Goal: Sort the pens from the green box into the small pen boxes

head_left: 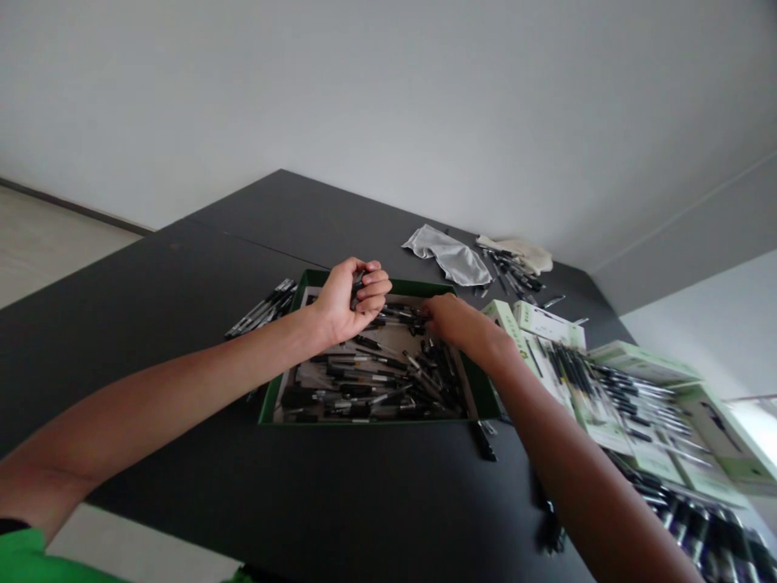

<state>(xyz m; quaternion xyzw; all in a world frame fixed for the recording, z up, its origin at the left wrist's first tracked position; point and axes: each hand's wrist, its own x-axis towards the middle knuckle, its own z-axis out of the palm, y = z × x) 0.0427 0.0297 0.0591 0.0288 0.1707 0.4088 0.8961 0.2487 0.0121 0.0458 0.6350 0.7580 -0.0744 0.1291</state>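
A shallow green tray (pixel 486 398) on a dark table (pixel 182 267) holds several loose black pens (pixel 376 380). My left hand (pixel 349 301) hovers over the tray's far left corner with its fingers curled round a small bunch of black pens. Reaching into the far middle of the tray, my right hand (pixel 452 318) is down among the pens with its fingers bent; what they grip is hidden.
More black pens (pixel 261 310) lie left of the tray. Pale green boxes (pixel 637 397) filled with pens stand at the right. A clear plastic bag (pixel 449 255), a cloth (pixel 522 251) and further loose pens (pixel 515 279) lie at the back. The table's near edge runs close below.
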